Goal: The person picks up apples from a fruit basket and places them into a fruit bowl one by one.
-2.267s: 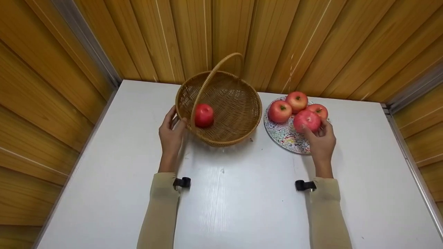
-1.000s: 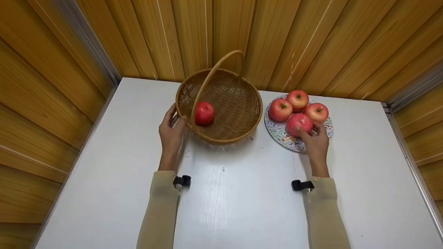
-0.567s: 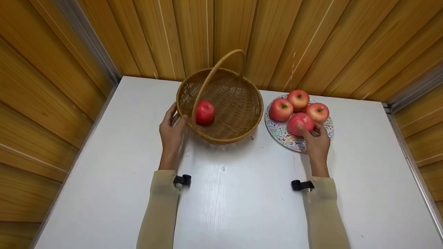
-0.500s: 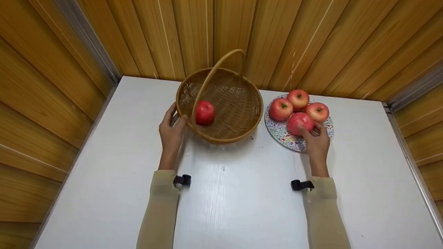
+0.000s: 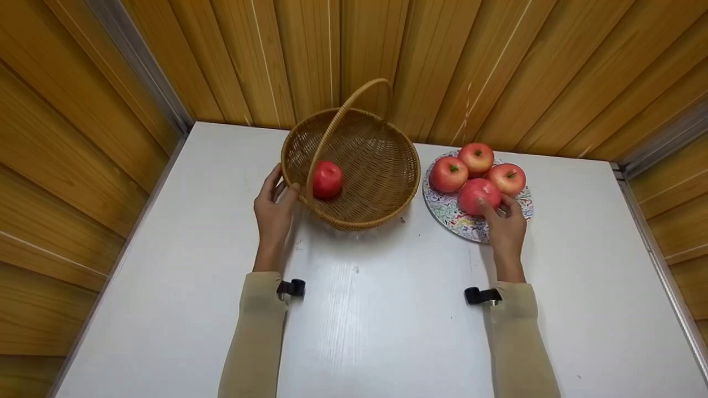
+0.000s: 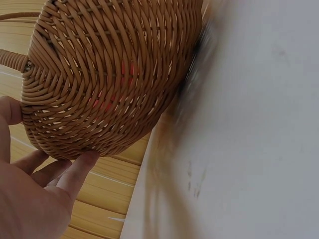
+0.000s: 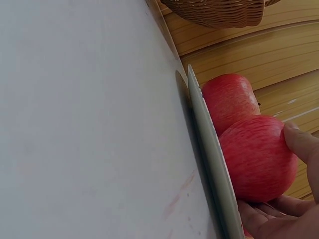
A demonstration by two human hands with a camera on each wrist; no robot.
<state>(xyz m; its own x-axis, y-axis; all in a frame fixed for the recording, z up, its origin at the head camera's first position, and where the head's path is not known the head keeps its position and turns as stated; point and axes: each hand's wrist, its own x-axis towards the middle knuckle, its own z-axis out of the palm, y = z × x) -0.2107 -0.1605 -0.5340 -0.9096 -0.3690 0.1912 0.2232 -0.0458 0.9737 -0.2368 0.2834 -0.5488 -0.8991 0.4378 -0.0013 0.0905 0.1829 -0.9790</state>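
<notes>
My left hand grips the near-left side of a round wicker basket, thumb at the rim and fingers against the outer weave. Inside the basket, a red apple lies at the left, beside the foot of the arched handle. At the right, my right hand holds a red apple between thumb and fingers, low on a patterned plate. In the right wrist view this apple sits right at the plate's surface. Three more apples share the plate: left, back and right.
Everything stands on a white table, towards its back edge. Wood-patterned panels rise behind the table and on both sides. A gap of white tabletop separates basket and plate. Black wrist cameras sit at both cuffs.
My right hand has brought its apple leftward and down to the plate's front, uncovering the right-hand apple. Over the last half second it has hardly moved. My left hand keeps its place on the basket.
</notes>
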